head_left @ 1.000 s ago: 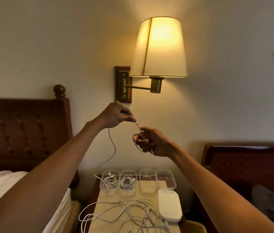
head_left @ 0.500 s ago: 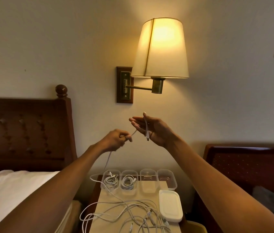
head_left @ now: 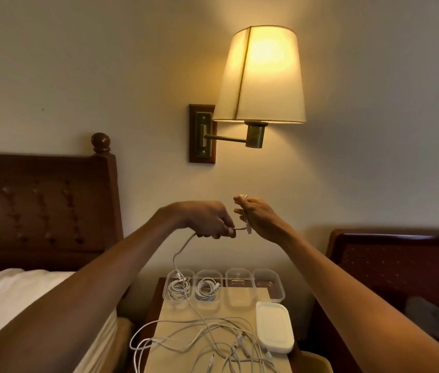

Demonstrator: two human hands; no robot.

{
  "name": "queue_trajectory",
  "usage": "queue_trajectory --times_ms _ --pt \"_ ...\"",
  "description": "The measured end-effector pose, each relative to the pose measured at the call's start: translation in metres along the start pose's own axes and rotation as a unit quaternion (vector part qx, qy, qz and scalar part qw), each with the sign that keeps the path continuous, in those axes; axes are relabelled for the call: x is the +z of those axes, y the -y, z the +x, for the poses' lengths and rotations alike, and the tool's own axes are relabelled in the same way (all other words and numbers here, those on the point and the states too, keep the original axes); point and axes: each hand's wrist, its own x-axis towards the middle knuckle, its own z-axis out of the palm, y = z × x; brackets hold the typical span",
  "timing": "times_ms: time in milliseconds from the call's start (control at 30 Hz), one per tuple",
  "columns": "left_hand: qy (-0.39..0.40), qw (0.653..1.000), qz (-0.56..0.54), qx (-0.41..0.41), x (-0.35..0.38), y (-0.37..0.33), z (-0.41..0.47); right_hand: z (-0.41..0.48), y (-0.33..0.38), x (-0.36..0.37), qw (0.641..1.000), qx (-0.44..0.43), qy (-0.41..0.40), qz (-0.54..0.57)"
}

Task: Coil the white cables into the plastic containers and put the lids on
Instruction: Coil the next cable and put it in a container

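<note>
Both arms are raised in front of the wall. The left hand (head_left: 207,220) pinches a white cable (head_left: 183,249) in curled fingers. The right hand (head_left: 260,219) is just beside it, fingers raised, with the cable looped over them and its plug hanging at the palm. The cable drops from the left hand to the counter (head_left: 242,310).

Four clear containers (head_left: 238,292) stand in a row at the counter's far edge. The two on the left each hold a coiled cable (head_left: 207,289); the two on the right are bare. A white lid stack (head_left: 275,331) lies on the right. Loose cables (head_left: 213,343) are tangled at the near edge, some hanging off the left side.

A lit wall lamp (head_left: 262,76) hangs above, with a bed (head_left: 11,292) and a dark headboard (head_left: 38,205) on the left.
</note>
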Motion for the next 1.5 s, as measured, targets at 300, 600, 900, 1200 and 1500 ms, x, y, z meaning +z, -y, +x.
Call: queue_trajectory --times_ms 300,600,900,1200,1500 --pt "-0.147 0.983 -0.073 0.083 -0.044 0.016 -0.010 -0.016 -0.005 0.007 0.980 0.073 0.187 0.001" --pt "-0.304 0.929 -0.181 0.111 -0.036 0.050 0.005 -0.026 0.015 0.011 0.945 0.106 0.270 0.152" --pt "-0.212 0.916 -0.333 0.066 0.034 0.081 0.020 -0.024 0.035 0.005 0.937 0.030 0.197 0.286" --pt "0.022 0.948 -0.313 0.049 0.040 0.044 0.015 0.006 0.045 0.001 0.981 -0.037 0.003 0.190" --pt "0.007 0.980 -0.185 0.069 -0.022 0.019 -0.010 0.009 0.031 -0.004 0.998 -0.027 -0.045 -0.027"
